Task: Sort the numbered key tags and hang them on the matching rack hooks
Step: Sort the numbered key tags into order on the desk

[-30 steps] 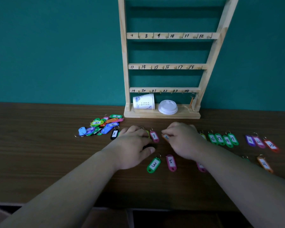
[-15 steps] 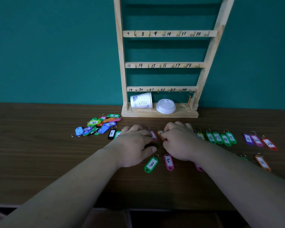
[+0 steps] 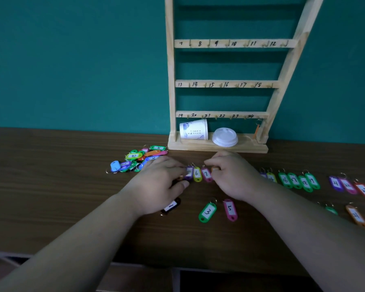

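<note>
Grip: the right hand point(image 3: 232, 178) had its fingers curled, with fingertip and thumb pinching a small orange plastic key tag point(image 3: 215, 168) whose number was hidden. The left hand point(image 3: 158, 184) lay low with curled fingers, tips against a purple plastic key tag point(image 3: 189, 172); whether it held that tag could not be told.

Between the hands, side by side and touching: the purple tag, a yellow plastic key tag marked 6 point(image 3: 197, 173), and a magenta plastic key tag marked 7 point(image 3: 206, 174).

Nearer the person, on the dark brown wooden table point(image 3: 51, 197): a black tag marked 1 point(image 3: 170, 206), partly under the left wrist; a green tag marked 3 point(image 3: 207, 212); a pink tag marked 5 point(image 3: 230, 209).

Right of the right hand: a row of four green tags marked 16 to 19 point(image 3: 298, 181); further right, a purple, a pink and a red tag in a group point(image 3: 349, 186); nearer, a lone orange tag point(image 3: 356, 216).

Left of the left hand: a loose heap of mixed-colour tags point(image 3: 137, 158).

Behind, against the teal wall: a pale wooden rack point(image 3: 221, 84) with numbered hook rails. Its base held a white paper cup on its side point(image 3: 193, 130) and a white plastic lid point(image 3: 224, 137). One orange hanging tag point(image 3: 257, 128) was at the lowest rail's right end
</note>
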